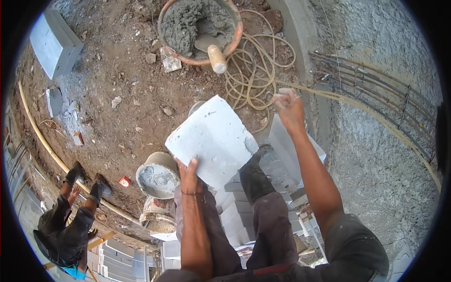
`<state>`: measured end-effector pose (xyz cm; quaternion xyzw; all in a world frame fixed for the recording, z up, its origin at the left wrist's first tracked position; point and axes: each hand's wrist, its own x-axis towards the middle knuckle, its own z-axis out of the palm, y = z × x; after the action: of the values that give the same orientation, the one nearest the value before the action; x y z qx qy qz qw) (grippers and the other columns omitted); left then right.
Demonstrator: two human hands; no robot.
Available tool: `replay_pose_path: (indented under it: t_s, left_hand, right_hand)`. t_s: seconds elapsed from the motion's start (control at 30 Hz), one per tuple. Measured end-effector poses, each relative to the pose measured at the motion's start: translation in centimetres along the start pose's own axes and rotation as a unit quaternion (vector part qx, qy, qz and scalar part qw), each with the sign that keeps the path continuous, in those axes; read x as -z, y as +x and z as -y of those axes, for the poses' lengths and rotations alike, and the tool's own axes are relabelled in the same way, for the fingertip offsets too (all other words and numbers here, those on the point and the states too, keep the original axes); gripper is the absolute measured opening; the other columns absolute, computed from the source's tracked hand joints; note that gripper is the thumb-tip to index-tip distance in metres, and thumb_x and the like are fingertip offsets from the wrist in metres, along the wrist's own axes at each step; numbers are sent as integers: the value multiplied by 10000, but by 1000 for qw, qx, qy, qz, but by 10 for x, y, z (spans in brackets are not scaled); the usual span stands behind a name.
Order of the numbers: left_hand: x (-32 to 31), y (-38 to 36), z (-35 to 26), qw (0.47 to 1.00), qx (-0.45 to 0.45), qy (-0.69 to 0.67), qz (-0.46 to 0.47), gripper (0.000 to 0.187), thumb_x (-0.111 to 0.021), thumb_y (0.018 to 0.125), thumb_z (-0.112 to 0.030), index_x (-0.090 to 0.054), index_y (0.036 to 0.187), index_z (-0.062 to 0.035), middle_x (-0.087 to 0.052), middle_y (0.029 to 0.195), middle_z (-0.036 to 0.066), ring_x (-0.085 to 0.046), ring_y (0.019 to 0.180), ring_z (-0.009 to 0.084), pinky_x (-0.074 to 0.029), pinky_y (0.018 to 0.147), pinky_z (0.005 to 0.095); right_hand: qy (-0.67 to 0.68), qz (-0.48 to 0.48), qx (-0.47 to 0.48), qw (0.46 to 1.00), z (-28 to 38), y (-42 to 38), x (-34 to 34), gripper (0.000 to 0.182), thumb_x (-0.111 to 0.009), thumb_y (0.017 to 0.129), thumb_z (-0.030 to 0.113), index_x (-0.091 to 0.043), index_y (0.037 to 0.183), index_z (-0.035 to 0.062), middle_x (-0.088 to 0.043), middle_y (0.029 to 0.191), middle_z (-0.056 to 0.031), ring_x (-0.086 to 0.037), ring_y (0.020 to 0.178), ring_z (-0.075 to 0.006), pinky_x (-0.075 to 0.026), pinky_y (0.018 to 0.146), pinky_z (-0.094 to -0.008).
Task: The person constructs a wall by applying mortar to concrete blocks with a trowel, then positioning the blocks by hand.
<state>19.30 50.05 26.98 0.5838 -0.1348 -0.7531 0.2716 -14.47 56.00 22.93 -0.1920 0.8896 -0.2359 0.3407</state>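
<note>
My left hand (189, 173) grips a white lightweight concrete block (211, 138) at its lower left edge, thumb on the top face. The block is tilted over my legs, with small chips in its surface. My right hand (290, 107) is raised apart from the block, to its upper right, beside a coiled hose (253, 66). Its fingers are curled and a little blurred; whether anything is in them I cannot make out. Beyond the block stands an orange-rimmed tub (238, 35) of grey mortar, with a wooden-handled tool (217, 59) resting in it.
A bucket of grey mix (158, 175) stands left of my legs. Grey blocks (237, 214) lie by my feet, another block (286, 136) at right. Rebar (371, 87) juts along the right wall. Another person (66, 225) is at lower left; stacked blocks (54, 42) sit upper left.
</note>
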Motion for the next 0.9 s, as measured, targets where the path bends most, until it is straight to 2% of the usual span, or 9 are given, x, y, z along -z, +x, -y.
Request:
replay_pose_path:
  t_s: [0.07,0.2,0.3,0.4,0.57,0.67,0.8,0.87,0.9]
  left_hand:
    - [2,33,7,993,55,79,-68,702,-822,767,-186,-487,1326,74,-631,1185,201,-645,1003,268,-531,893,376]
    - [-19,54,30,979,-67,161,-106,576,-814,777,-141,-544,1228,96,-656,1106,183,-647,943,245,-531,858,375]
    - [0,36,24,990,-18,-28,-136,530,-764,813,-121,-536,1248,79,-646,1124,199,-663,967,265,-542,858,369]
    - [32,36,47,978,49,-178,-95,776,-696,840,-398,-432,1462,-16,-595,1332,170,-597,1200,338,-486,1037,484]
    - [21,45,51,954,20,-286,-83,854,-678,818,-477,-397,1504,-53,-549,1396,151,-546,1259,352,-461,1067,488]
    - [25,55,41,950,7,-305,-71,911,-679,781,-522,-391,1511,-60,-540,1390,155,-539,1257,360,-471,1044,485]
    - [25,54,21,937,-50,-344,-34,888,-673,807,-586,-432,1493,-75,-556,1412,136,-556,1257,353,-466,1068,511]
    - [19,55,2,896,-70,-436,45,903,-668,809,-593,-428,1504,-69,-521,1467,160,-514,1316,382,-435,1104,543]
    - [16,55,-5,890,-86,-439,87,889,-662,825,-584,-429,1512,-71,-489,1502,182,-482,1350,408,-399,1130,576]
  right_hand:
    - [72,5,-22,997,47,20,-8,346,-744,883,117,-618,1175,-20,-724,960,-109,-688,852,-179,-533,768,-304]
    - [177,4,-7,984,121,70,-13,316,-725,904,115,-623,1152,-52,-724,940,-123,-693,866,-152,-508,717,-287]
    - [108,87,-34,990,173,78,-18,397,-701,941,216,-601,1201,-66,-706,973,-164,-708,902,-207,-567,745,-344]
    - [29,279,-114,953,197,88,-57,524,-686,963,374,-555,1250,-44,-683,985,-224,-713,919,-260,-616,748,-423]
    - [226,311,-253,888,187,122,-131,297,-590,1025,236,-496,1155,-14,-603,812,-148,-629,606,-195,-580,497,-355]
    - [130,332,-265,896,216,88,-96,176,-541,1038,165,-502,1085,1,-550,732,-88,-562,524,-164,-504,405,-304]
    - [-78,381,-124,913,213,61,-26,209,-583,1010,181,-564,1076,-16,-592,716,-104,-616,574,-212,-505,473,-359]
    - [-374,297,119,871,191,63,-7,306,-644,942,203,-600,1126,-37,-669,789,-176,-670,663,-317,-535,624,-451]
    - [-372,293,113,874,188,59,1,306,-644,942,203,-600,1126,-37,-669,789,-176,-670,663,-317,-535,624,-451]
